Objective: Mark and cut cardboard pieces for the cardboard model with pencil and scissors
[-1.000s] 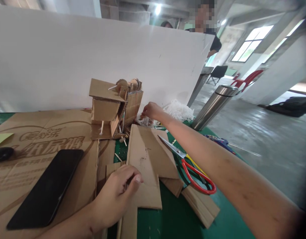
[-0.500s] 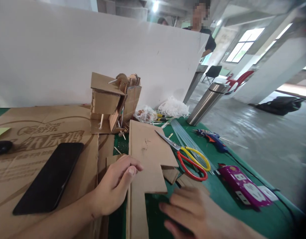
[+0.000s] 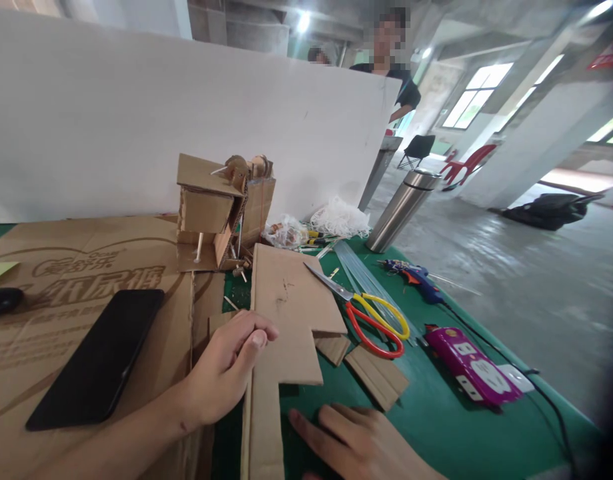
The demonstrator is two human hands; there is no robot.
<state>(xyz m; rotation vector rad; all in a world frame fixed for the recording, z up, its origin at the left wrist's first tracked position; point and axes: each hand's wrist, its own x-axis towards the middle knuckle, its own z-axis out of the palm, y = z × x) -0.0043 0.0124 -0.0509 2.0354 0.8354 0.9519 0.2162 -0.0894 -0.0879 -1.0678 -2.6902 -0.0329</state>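
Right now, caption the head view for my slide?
Left hand presses a cut brown cardboard sheet; right hand rests beside it on the green table.

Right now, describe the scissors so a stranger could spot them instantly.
Start at the green table. Just right of the big cut cardboard piece that the left hand touches lie the scissors. They alone have one red and one yellow handle loop.

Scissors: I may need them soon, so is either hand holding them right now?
No, the scissors lie untouched on the green table, apart from both hands.
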